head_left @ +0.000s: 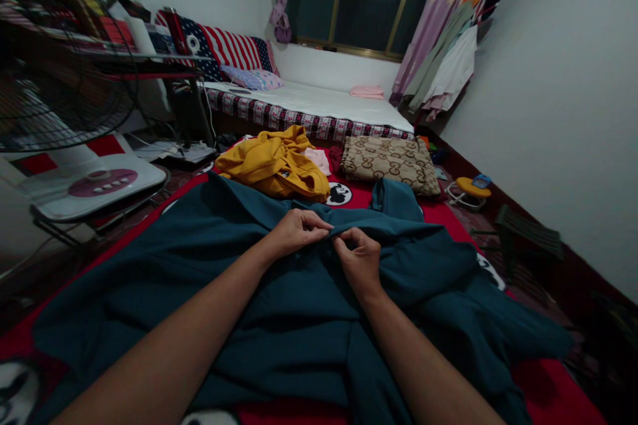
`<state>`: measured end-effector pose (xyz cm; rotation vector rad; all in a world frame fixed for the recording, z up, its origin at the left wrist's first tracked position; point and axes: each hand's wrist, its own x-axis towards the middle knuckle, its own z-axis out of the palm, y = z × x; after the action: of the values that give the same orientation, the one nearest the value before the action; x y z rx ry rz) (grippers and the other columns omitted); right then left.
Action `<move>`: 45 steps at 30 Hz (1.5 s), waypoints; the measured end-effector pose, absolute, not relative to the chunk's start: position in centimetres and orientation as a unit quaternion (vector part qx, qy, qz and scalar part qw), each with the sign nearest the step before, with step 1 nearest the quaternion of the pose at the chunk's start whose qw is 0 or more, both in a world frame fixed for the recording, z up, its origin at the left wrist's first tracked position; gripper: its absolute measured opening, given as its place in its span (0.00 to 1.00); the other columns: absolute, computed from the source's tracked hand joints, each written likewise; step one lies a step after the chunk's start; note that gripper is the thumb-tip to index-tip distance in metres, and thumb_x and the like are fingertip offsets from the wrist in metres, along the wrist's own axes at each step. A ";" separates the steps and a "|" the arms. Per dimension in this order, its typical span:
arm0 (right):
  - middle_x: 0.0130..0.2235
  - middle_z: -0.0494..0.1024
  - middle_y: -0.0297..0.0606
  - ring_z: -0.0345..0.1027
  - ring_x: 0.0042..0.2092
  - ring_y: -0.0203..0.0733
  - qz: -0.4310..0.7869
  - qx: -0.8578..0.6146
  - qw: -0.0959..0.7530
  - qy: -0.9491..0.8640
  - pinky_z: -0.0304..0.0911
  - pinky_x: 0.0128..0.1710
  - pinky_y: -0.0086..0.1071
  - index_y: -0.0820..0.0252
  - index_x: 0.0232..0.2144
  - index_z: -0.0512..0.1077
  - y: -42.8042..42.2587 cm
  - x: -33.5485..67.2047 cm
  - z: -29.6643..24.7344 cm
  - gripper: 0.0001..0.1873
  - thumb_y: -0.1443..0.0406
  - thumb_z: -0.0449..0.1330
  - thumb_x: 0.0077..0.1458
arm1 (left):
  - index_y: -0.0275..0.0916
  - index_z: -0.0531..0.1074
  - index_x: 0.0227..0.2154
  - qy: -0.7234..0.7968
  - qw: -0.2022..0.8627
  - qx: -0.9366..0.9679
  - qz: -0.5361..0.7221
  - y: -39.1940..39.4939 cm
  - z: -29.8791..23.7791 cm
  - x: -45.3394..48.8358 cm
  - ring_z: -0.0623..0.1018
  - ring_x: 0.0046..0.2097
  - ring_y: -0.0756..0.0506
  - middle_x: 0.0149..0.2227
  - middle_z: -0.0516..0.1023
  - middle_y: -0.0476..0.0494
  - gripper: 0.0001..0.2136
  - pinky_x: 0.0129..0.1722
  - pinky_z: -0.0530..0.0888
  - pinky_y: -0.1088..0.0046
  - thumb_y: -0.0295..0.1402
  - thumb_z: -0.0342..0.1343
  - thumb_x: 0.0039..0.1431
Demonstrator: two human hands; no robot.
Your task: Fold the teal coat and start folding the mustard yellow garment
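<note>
A dark teal garment (294, 305) lies spread and wrinkled over a red cover (279, 410) with round panda prints. My left hand (298, 231) pinches the cloth near the garment's upper middle, thumb and forefinger pressed together. Close beside it, my right hand (359, 254) grips the same fold, its fingers curled in. The two sets of fingertips almost meet. What exactly lies between the fingertips, such as a seam or a button, is too small to make out. Both forearms rest low over the cloth.
Beyond the garment lie a crumpled yellow garment (272, 163) and a folded tan patterned cloth (391, 163). A fan (64, 80) stands at left by a cluttered desk (149, 66). A bed (319, 103) is under the window. At right are a yellow-topped stool (473, 187) and a dark folding stool (528, 232).
</note>
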<state>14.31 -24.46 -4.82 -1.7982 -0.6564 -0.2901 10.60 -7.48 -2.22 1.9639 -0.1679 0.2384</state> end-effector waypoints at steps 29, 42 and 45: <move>0.32 0.79 0.39 0.74 0.35 0.43 -0.029 -0.686 0.692 -0.224 0.70 0.38 0.35 0.61 0.31 0.72 -24.1 15.2 -4.7 0.09 0.65 0.62 0.42 | 0.34 0.76 0.24 -0.029 0.573 0.793 0.202 -9.3 -2.7 10.5 0.70 0.27 0.53 0.29 0.73 0.47 0.06 0.24 0.66 0.80 0.30 0.65 0.42; 0.38 0.80 0.41 0.75 0.40 0.45 0.032 -0.620 0.753 -0.219 0.70 0.43 0.39 0.60 0.38 0.69 -24.3 15.8 -4.6 0.19 0.66 0.65 0.41 | 0.33 0.73 0.30 -0.023 0.643 0.761 0.087 -8.4 -2.4 10.5 0.71 0.29 0.52 0.26 0.72 0.49 0.12 0.28 0.67 0.78 0.35 0.64 0.43; 0.38 0.80 0.41 0.75 0.40 0.45 0.047 -0.613 0.758 -0.218 0.71 0.42 0.40 0.60 0.39 0.69 -24.3 15.9 -4.8 0.19 0.66 0.65 0.41 | 0.34 0.72 0.31 -0.049 0.629 0.772 0.076 -8.4 -2.4 10.4 0.71 0.29 0.52 0.28 0.72 0.49 0.12 0.28 0.67 0.79 0.35 0.63 0.45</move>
<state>15.89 -24.28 -4.82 -1.3366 -0.4758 0.1016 10.39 -8.38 -2.40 1.7692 -0.1125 0.1735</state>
